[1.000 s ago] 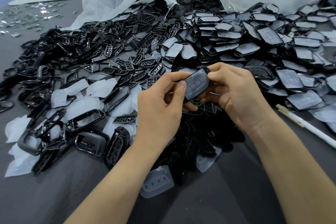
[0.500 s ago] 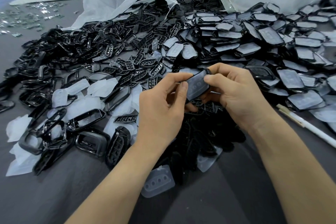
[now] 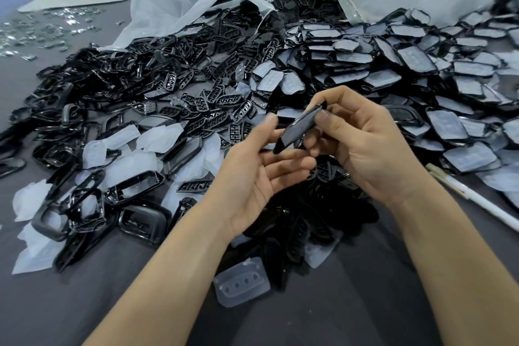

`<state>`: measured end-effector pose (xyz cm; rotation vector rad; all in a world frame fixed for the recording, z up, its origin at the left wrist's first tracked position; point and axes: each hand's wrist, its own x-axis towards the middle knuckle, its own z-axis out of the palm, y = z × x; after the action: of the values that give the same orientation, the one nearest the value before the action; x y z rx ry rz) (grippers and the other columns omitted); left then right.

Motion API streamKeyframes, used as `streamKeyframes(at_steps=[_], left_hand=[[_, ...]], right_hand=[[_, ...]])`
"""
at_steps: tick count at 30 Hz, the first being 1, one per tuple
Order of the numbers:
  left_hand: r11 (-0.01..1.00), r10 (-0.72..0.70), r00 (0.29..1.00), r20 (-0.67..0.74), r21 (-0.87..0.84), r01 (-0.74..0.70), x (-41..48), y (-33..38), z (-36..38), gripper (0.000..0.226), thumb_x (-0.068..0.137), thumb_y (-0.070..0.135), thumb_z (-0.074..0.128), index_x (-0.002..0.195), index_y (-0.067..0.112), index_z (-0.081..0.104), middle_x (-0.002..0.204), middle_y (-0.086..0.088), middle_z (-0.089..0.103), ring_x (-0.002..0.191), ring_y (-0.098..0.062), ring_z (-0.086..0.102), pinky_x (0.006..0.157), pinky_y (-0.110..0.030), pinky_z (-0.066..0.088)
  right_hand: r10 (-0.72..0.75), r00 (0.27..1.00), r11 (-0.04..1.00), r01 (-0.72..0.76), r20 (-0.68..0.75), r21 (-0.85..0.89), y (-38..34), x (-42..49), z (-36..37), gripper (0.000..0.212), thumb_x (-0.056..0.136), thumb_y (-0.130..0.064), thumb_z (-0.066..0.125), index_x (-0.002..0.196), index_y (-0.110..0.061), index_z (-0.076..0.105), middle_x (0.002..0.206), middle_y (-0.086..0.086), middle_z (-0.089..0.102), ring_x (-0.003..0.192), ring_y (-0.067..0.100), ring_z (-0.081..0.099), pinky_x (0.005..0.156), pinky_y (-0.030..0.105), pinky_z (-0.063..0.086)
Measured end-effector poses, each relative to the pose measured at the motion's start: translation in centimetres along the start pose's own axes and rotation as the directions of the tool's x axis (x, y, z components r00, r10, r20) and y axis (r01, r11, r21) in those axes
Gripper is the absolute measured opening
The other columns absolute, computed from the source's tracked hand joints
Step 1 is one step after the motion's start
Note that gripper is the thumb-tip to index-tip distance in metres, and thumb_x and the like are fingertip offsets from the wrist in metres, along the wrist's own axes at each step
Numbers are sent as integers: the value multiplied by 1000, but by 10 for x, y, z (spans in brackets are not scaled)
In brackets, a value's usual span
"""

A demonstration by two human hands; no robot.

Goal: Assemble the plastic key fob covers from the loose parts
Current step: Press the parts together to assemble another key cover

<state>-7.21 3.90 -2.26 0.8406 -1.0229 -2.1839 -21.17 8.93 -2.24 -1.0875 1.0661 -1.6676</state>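
My right hand (image 3: 362,146) pinches a black key fob cover (image 3: 299,128) with a frosted face, tilted edge-on above the table's middle. Just left of it my left hand (image 3: 258,174) is turned palm up with relaxed fingers, its fingertips near the cover's lower end, holding nothing. Black frames (image 3: 140,185) and clear silicone pads (image 3: 118,160) lie loose at the left. Small black button plates (image 3: 213,109) are heaped in the middle. Assembled covers (image 3: 421,70) pile up at the right.
Two open plastic bags (image 3: 196,0) spill parts at the back. A clear pad (image 3: 243,281) lies near me on the grey table (image 3: 84,303). A white pen (image 3: 477,199) lies at the right. Small shiny metal pieces (image 3: 33,34) are scattered far left.
My left hand has let go of the cover and turned palm up. My right hand has tipped the cover edge-on and keeps hold of it.
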Motion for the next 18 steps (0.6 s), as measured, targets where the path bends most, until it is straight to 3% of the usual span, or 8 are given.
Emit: streamKeyframes(at_steps=[3,6,8,10,12,15,18], left_hand=[[984,-81,994,79,-151,92,0,3,-4,34,66,23,64,91,0,67,64,-7,68,53,-7,67,48,-16,53],[985,-3,996,93,-171,19,1,2,-5,22,69,14,65,85,3,73,67,-7,69,56,-8,67,52,-16,54],[974,220,975,22,57,-221,3,-2,-3,12,78,7,64,90,5,68,70,-5,71,61,-12,69,58,-20,56],[834,475,880,-1,320,-450,3,-7,-3,13,87,-1,62,92,10,66,73,-5,72,66,-18,72,62,-25,58],[738,582,813,-13,430,-521,2,-7,-4,18,87,-2,63,90,15,67,78,-5,73,71,-21,73,64,-27,58],[745,581,812,-61,440,-501,1,-7,-4,17,86,0,66,89,17,69,80,-2,74,73,-19,73,63,-24,57],[905,401,908,-124,209,-371,0,-7,0,11,74,17,71,85,15,72,81,-2,75,73,-12,70,62,-19,54]], right_hand=[[16,999,1000,-17,46,18,-4,-1,-2,12,83,-11,54,93,-4,57,83,16,60,63,11,59,60,20,49],[28,997,997,-32,68,66,-5,-2,-5,11,84,-7,52,92,-4,59,90,12,67,76,15,61,69,22,51],[53,997,991,-59,54,119,-5,-1,-7,17,88,1,46,93,-3,63,96,13,71,89,21,66,77,25,53],[104,994,976,-106,18,190,-6,-1,-9,25,87,2,42,94,-1,66,100,16,72,96,24,68,79,27,55],[148,988,968,-137,-39,208,-5,0,-9,23,84,-9,49,96,-2,67,98,17,72,94,24,67,78,27,55],[145,981,975,-119,-131,186,-4,1,-5,22,74,-9,60,94,-4,67,79,11,69,71,11,65,68,24,56],[141,976,975,-108,-165,192,-5,1,-7,23,71,-8,62,93,-6,65,67,4,69,61,9,65,64,26,57]])
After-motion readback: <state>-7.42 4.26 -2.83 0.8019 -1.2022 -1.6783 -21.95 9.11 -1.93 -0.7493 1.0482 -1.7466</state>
